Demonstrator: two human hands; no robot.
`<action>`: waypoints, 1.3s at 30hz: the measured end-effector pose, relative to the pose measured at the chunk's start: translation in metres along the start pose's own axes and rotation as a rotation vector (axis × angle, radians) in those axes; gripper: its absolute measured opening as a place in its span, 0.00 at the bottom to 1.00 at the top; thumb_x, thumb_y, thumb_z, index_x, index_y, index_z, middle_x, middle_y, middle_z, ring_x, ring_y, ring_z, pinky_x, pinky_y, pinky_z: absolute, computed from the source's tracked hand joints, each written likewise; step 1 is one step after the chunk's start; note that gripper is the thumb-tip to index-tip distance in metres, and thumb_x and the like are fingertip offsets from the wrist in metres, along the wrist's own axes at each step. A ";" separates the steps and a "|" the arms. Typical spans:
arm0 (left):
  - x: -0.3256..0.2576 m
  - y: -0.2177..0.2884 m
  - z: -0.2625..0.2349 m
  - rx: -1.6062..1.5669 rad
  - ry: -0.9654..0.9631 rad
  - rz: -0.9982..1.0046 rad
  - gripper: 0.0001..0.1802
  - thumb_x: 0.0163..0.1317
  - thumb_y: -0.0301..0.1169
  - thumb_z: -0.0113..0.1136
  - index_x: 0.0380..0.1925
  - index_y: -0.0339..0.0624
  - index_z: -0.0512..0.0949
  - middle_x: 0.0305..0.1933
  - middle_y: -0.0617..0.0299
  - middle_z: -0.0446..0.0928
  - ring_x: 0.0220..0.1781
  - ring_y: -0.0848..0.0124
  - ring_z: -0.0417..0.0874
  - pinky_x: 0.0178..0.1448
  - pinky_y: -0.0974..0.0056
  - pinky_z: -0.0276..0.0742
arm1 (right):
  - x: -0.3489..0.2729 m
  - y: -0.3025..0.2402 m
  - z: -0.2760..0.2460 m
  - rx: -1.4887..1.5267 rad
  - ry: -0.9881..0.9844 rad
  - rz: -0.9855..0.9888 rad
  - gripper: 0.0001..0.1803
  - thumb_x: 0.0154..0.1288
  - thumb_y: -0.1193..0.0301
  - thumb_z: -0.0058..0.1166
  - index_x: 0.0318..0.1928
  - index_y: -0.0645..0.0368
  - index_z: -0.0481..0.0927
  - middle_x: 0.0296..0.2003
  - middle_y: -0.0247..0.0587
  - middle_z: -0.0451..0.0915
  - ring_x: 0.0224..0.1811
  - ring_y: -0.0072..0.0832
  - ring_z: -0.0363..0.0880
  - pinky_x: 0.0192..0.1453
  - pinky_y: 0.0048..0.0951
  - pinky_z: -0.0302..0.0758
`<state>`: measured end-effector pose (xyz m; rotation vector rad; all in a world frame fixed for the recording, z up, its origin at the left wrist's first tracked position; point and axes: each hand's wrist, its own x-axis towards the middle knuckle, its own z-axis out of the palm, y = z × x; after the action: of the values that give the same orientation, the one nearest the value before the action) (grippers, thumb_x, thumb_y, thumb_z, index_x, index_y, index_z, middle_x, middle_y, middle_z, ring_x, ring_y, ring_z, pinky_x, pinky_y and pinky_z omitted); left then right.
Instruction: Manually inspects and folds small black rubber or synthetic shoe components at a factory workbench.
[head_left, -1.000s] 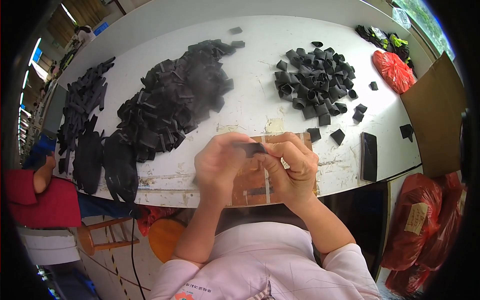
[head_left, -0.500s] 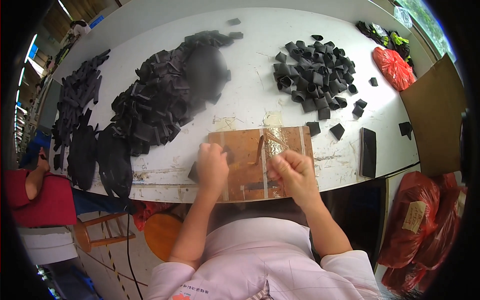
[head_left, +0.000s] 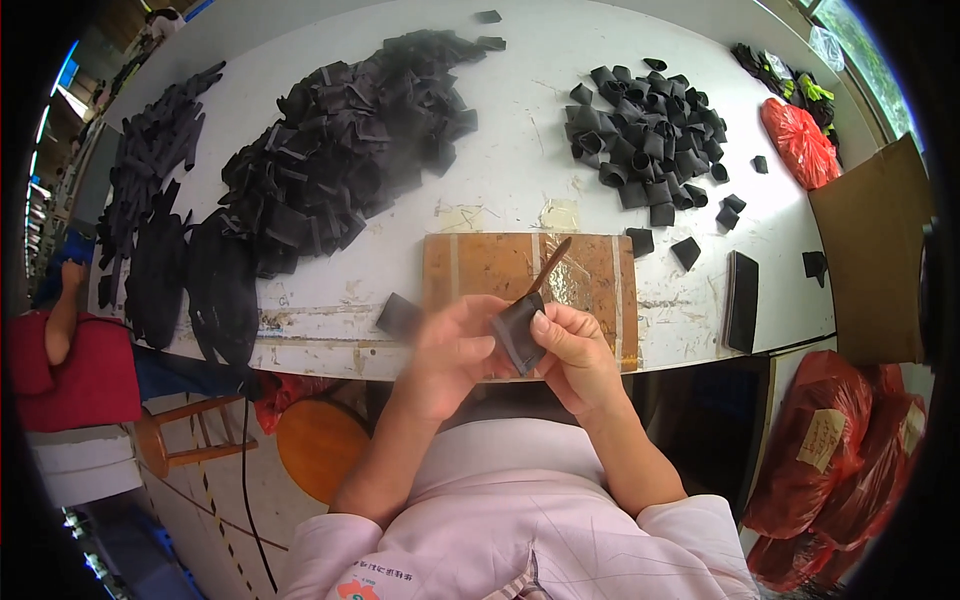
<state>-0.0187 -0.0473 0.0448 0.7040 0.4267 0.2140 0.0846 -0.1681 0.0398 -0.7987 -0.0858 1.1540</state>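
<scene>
In front of me, over the near edge of the board, a small flat black fabric piece (head_left: pixel 519 333) with a grey edge strip is held up. My right hand (head_left: pixel 580 360) pinches its right side, thumb on top. My left hand (head_left: pixel 445 355), slightly blurred, closes on the left side, its fingertips against the fabric. A slim brown strip (head_left: pixel 553 268) slants up just beyond the piece; its lower end is hidden, so I cannot tell what supports it. Beneath lies a brown board (head_left: pixel 470 262) with bands of tape. Another black piece (head_left: pixel 399 315) rests by the board's left edge.
A large heap of black pieces (head_left: pixel 320 150) covers the left middle of the white table (head_left: pixel 520 120). Tube-like black pieces (head_left: pixel 650 140) are piled at right, near a dark block (head_left: pixel 741 302). Red bags (head_left: pixel 825 450) stand lower right; a stool (head_left: pixel 322 450) lower left. Another person's arm (head_left: pixel 62 315) shows far left.
My hands have come together from either side of the board, and the black piece now shows between them. The brown strip leans further right. The view has shifted slightly.
</scene>
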 end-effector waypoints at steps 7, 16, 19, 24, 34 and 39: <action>-0.002 -0.003 -0.001 0.096 0.003 -0.034 0.09 0.53 0.25 0.54 0.36 0.36 0.72 0.27 0.58 0.77 0.26 0.71 0.79 0.32 0.71 0.75 | 0.001 0.003 -0.005 0.079 -0.003 0.084 0.08 0.62 0.68 0.49 0.30 0.59 0.76 0.28 0.39 0.78 0.29 0.28 0.77 0.40 0.39 0.76; -0.004 -0.011 0.010 0.765 0.164 0.339 0.02 0.52 0.21 0.58 0.27 0.35 0.74 0.23 0.64 0.76 0.23 0.80 0.75 0.28 0.77 0.70 | -0.011 0.006 0.014 -1.170 0.157 -0.645 0.12 0.50 0.70 0.60 0.33 0.63 0.75 0.29 0.41 0.72 0.27 0.32 0.74 0.30 0.28 0.71; -0.004 -0.017 0.018 1.110 0.247 0.647 0.02 0.53 0.18 0.55 0.26 0.35 0.74 0.23 0.66 0.76 0.20 0.80 0.74 0.24 0.76 0.69 | -0.006 0.012 0.011 -1.262 0.217 -0.747 0.10 0.48 0.74 0.59 0.33 0.62 0.75 0.29 0.41 0.72 0.26 0.31 0.73 0.27 0.27 0.70; 0.000 -0.014 0.028 0.548 0.435 0.350 0.10 0.48 0.16 0.55 0.33 0.35 0.74 0.24 0.61 0.76 0.12 0.81 0.67 0.15 0.74 0.62 | 0.008 0.020 0.004 -1.570 0.350 -0.971 0.09 0.47 0.77 0.57 0.33 0.62 0.76 0.25 0.41 0.72 0.23 0.28 0.73 0.25 0.26 0.69; 0.006 0.001 0.037 0.347 0.176 0.432 0.12 0.51 0.18 0.46 0.38 0.32 0.70 0.28 0.55 0.73 0.08 0.82 0.60 0.15 0.79 0.56 | -0.003 -0.019 0.013 0.219 -0.175 0.078 0.05 0.60 0.70 0.51 0.30 0.57 0.75 0.25 0.28 0.73 0.20 0.12 0.60 0.23 0.15 0.58; 0.024 0.046 0.051 -0.691 -0.480 -0.114 0.10 0.59 0.22 0.41 0.40 0.35 0.68 0.33 0.50 0.73 0.06 0.85 0.54 0.10 0.77 0.52 | -0.009 -0.084 0.074 -0.465 -0.056 -0.261 0.13 0.62 0.65 0.50 0.24 0.59 0.72 0.18 0.24 0.63 0.18 0.10 0.55 0.19 0.13 0.53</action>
<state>0.0232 -0.0352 0.1028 0.0375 -0.0792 0.0676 0.1132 -0.1512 0.1467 -1.1271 -0.5052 0.9170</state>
